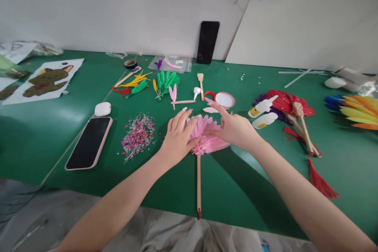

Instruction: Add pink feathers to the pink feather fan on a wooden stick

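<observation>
Green tabletop; pink feather fan, slim wooden handle.

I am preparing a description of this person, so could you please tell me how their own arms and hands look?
The left forearm and right forearm are bare, with no sleeve in view. The left hand and right hand wear no gloves. Neither wrist shows a watch or bracelet. Small rings I cannot rule out.
</observation>
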`<state>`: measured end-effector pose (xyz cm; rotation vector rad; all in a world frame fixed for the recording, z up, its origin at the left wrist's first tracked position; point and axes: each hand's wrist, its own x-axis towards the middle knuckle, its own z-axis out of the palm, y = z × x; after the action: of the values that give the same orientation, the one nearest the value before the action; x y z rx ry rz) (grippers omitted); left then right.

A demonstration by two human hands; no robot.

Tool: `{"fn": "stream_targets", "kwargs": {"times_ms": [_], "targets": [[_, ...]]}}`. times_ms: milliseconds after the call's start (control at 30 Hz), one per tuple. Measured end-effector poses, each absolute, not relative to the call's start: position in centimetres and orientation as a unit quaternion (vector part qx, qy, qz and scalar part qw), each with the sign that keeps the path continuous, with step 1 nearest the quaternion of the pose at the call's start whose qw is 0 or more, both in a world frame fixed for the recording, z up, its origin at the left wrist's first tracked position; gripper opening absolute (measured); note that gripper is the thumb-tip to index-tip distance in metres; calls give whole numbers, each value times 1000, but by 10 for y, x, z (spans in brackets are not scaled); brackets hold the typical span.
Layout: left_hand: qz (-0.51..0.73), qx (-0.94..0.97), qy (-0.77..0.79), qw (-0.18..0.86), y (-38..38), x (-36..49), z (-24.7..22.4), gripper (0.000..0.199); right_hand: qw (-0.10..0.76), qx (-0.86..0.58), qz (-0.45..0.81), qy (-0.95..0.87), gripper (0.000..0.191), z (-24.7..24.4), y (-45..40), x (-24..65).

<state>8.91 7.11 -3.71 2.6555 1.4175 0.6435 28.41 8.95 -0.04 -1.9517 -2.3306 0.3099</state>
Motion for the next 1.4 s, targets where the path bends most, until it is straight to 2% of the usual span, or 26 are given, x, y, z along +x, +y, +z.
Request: {"fn": "stream_targets", "kwargs": {"times_ms": [100, 233, 400, 467, 567, 633, 733, 867, 1400], "targets": [[214, 862, 459, 29, 71, 89, -37, 46, 37, -653, 83, -752, 77, -2, 91, 286], [214, 863, 457, 25, 71, 91, -38, 46, 78, -661, 111, -738, 65, -3, 91, 294], [225, 858, 460, 44, 71, 91, -37, 45, 234, -649, 155, -707, 41, 0, 82, 307], [245, 845, 472, 54, 74, 88, -35, 41, 296, -641, 134, -695, 32, 3, 72, 307], [295, 804, 512, 60, 83, 79, -33, 34, 343, -590, 65, -728, 25, 2, 50, 300], [321, 776, 538, 70, 91, 71, -35, 28, 327, -502, 39, -800, 26, -3, 35, 292], [325, 756, 560, 97, 100, 61, -39, 24, 216, -387, 38, -896, 46, -15, 17, 280], [316, 754, 564, 119, 105, 58, -44, 23, 140, -351, 49, -925, 55, -28, 10, 274], [349, 717, 568, 202, 110, 53, -37, 24, 147, -357, 108, -916, 53, -33, 10, 280]]}}
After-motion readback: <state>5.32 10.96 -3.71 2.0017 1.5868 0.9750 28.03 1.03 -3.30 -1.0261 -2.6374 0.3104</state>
